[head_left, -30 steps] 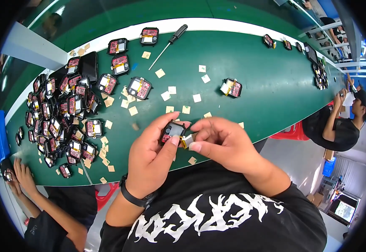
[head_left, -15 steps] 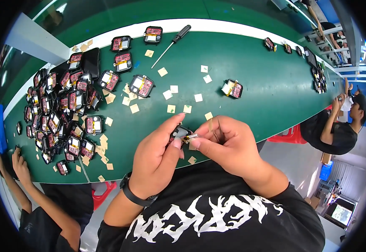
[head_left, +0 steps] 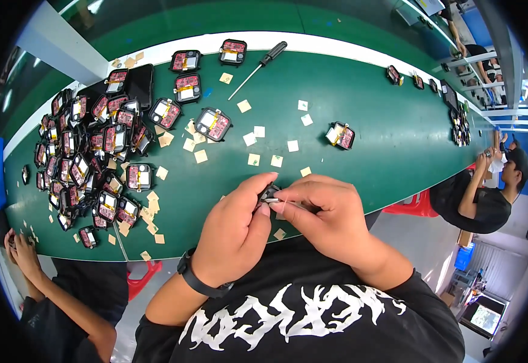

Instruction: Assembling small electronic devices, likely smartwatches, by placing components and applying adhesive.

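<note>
Near the table's front edge, my left hand (head_left: 235, 230) is closed around a small black device housing (head_left: 268, 193), mostly hidden by the fingers. My right hand (head_left: 327, 212) pinches a small silvery piece (head_left: 272, 200) against that housing with thumb and forefinger. What the piece is, I cannot make out. Just beyond my hands lie pale square paper pieces, among them one backing square (head_left: 277, 161). An opened device (head_left: 341, 135) with a red circuit board and a white block lies farther off to the right.
A large heap of similar opened devices (head_left: 97, 145) covers the left side of the green table (head_left: 391, 121). Behind the loose squares lies a screwdriver (head_left: 258, 69). Co-workers sit at both sides, one person's hand (head_left: 25, 254) at the far left. A red stool (head_left: 409, 206) stands right.
My right thumb and forefinger have closed in on the housing. A tan strip and a thin dark item seen at my right fingers no longer show. The view has shifted slightly.
</note>
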Available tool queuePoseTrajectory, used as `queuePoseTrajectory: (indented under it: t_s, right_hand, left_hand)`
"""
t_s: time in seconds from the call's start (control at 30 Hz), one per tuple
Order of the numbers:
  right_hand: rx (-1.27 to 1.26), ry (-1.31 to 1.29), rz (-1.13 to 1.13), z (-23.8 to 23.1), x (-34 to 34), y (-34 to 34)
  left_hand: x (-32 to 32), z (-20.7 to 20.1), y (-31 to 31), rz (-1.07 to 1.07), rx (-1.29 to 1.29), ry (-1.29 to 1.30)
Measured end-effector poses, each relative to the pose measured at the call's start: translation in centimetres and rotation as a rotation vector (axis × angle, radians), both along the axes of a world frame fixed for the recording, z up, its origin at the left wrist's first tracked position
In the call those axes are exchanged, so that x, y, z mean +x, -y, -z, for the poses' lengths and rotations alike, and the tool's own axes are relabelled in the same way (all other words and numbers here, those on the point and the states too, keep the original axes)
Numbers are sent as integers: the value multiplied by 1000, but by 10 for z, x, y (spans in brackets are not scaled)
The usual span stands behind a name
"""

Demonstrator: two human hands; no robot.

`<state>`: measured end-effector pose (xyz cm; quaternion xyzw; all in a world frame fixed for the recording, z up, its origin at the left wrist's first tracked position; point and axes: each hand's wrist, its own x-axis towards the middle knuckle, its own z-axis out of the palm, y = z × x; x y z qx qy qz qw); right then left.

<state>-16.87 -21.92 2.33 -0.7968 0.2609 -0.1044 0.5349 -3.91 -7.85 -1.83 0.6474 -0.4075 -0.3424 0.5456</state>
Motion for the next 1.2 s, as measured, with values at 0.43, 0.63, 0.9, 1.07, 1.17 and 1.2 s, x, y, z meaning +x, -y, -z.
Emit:
queuePoseTrajectory:
  t_s: [0.43, 0.63, 0.9, 1.07, 1.17, 1.2]
  right_hand:
    - [327, -129, 208, 10, 8, -3]
    - [533, -77, 177, 16, 13, 10]
    - [617, -68, 56, 5, 12, 25]
    - [98, 71, 389, 2, -25, 60]
    - [-442, -80, 403, 10, -33, 79]
    - [-442, -78, 403, 11, -32, 81]
  left_hand:
    - [3, -10, -7, 16, 91, -139]
    - [7, -12, -8, 91, 80, -264]
    - [9, -7, -11, 34, 43, -620]
    - [6, -11, -8, -56, -35, -675]
    - [2, -5, -9, -65, -69, -638]
    - [1, -5, -9, -77, -81, -616]
